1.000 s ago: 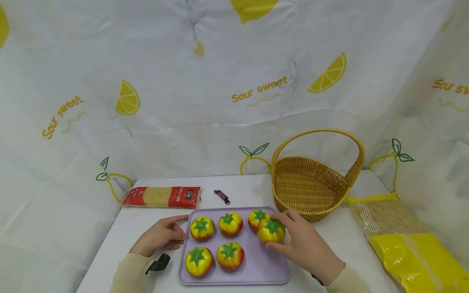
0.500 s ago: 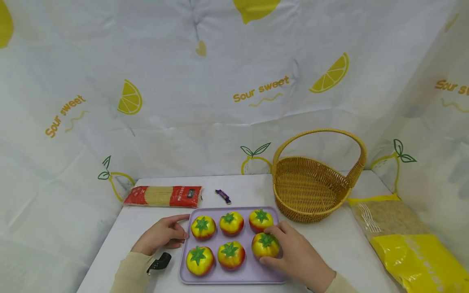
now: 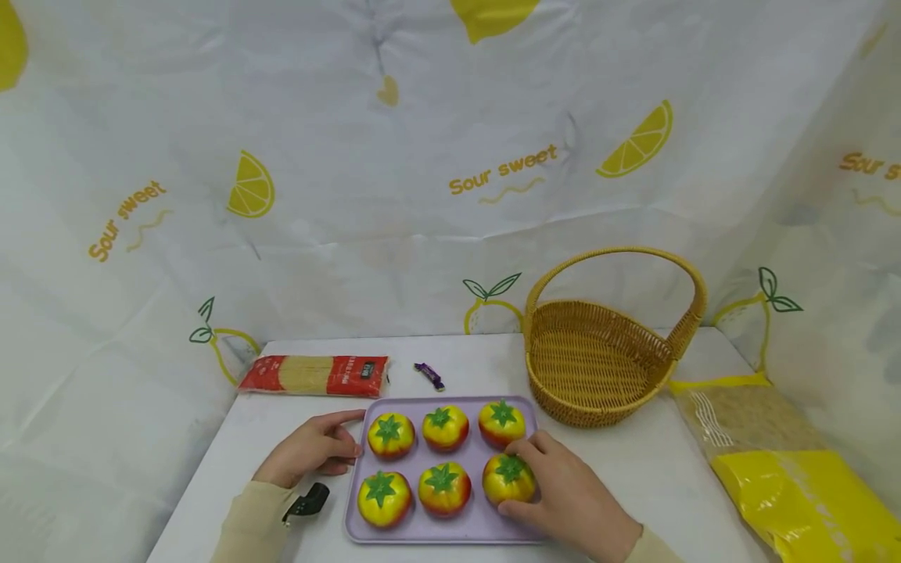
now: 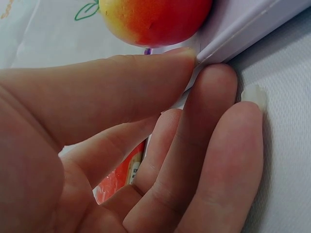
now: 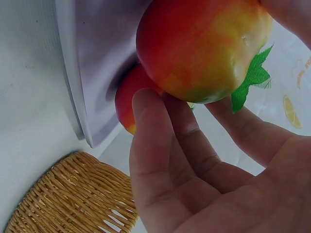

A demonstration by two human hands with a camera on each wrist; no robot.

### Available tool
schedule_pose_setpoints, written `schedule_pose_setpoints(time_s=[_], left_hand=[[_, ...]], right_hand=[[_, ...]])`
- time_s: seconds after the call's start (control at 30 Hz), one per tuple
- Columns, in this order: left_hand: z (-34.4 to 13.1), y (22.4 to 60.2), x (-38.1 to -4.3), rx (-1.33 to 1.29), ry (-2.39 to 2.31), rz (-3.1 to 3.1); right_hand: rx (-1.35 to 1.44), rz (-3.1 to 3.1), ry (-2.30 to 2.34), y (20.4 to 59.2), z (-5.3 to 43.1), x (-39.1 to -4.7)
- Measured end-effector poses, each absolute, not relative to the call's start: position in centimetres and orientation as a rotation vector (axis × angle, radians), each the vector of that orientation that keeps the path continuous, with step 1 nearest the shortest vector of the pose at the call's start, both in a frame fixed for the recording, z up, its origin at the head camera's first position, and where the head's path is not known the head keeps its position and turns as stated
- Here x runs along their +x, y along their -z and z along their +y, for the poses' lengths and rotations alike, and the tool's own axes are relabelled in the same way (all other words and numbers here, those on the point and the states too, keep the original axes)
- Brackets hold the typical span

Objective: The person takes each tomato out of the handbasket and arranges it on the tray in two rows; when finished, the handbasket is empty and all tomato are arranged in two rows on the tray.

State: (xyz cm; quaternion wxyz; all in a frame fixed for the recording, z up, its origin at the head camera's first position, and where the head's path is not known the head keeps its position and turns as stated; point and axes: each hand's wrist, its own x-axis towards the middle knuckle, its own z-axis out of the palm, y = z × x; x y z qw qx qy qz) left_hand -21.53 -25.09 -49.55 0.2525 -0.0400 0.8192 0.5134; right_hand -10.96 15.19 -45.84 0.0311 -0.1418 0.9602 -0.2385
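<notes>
A lilac tray [image 3: 486, 532] carries several yellow-red artificial tomatoes with green star-shaped leaf tops, in two rows. My right hand [image 3: 566, 496] holds the front-right tomato [image 3: 507, 478], thumb on its near side and fingers on its far side. In the right wrist view this tomato [image 5: 199, 48] sits close over the tray, with another tomato [image 5: 127, 99] behind it. My left hand [image 3: 313, 450] is at the tray's left edge; the left wrist view shows its thumb and fingers [image 4: 216, 92] pinching the rim [image 4: 243, 41]. A tomato [image 4: 155, 19] stands just past that rim.
A wicker basket [image 3: 591, 407] with a tall handle stands behind the tray on the right. A yellow pasta bag [image 3: 795, 485] lies far right. A red noodle packet [image 3: 313, 375] and a purple wrapped candy [image 3: 429, 376] lie at the back.
My right hand has brought its tomato left and toward me, from in front of the back-right tomato to the front row's right end. The left hand has stayed at the tray's edge.
</notes>
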Motion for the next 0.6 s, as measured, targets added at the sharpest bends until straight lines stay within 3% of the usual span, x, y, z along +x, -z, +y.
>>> schedule_pose_setpoints(time_s=[0.6], left_hand=[[-25.24, 49.69, -21.65, -0.090, -1.415, 2.212]], right_hand=[[-0.417, 2.889, 0.705, 45.80, 15.33, -10.96]])
